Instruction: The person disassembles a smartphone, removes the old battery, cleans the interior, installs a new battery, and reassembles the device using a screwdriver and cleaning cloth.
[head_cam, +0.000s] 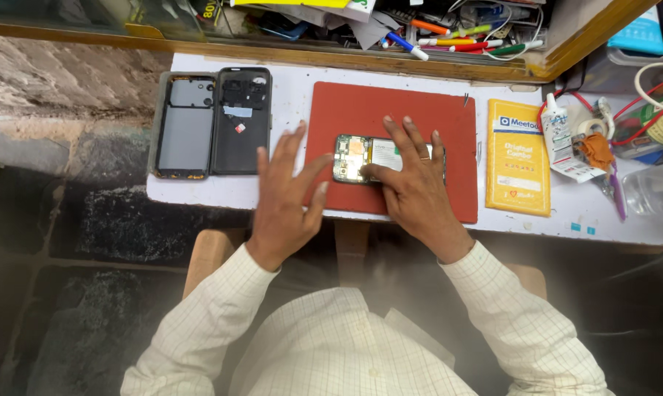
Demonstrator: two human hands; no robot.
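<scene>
R hand (418, 183) pressing flat on opened phone (361, 158) – long axis running L-R on red mat (397, 110) | L hand (284, 194) hovering just left – grip released, fingers spread.

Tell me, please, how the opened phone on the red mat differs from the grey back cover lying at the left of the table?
The opened phone lies crosswise on the red mat, circuit board exposed, under the right hand; the grey back cover lies lengthwise on the white table, untouched. The phone is full of parts; the cover is a hollow shell. Both are flat rectangles.
</scene>
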